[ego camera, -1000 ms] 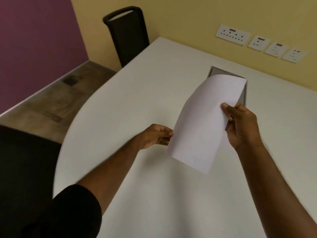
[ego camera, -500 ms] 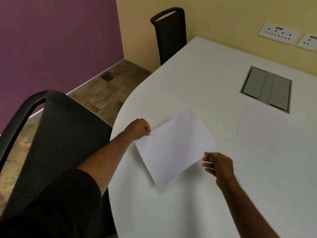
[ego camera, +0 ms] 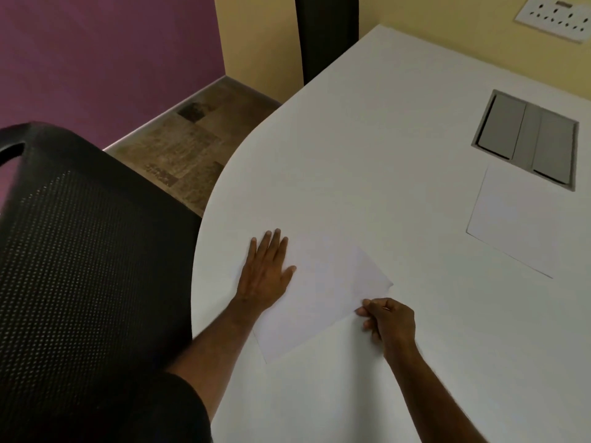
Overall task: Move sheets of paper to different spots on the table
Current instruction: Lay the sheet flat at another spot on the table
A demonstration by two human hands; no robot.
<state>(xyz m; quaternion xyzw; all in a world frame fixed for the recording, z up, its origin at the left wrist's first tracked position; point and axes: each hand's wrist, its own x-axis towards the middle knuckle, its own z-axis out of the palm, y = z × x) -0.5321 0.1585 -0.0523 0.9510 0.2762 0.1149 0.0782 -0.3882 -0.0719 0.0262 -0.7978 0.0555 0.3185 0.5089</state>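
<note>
Since the paper sheet (ego camera: 323,295) looks thin and floppy, keep your left hand (ego camera: 265,273) flat on it, open, right hand (ego camera: 388,321) pinching its near-right edge on the bench (ego camera: 383,155).

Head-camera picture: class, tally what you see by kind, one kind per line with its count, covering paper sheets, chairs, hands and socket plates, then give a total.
Paper sheets: 2, near sheet and far sheet
Chairs: 2, near chair and far chair
Hands: 2, left hand and right hand
Socket plates: 1, socket plate
Total: 7
</note>
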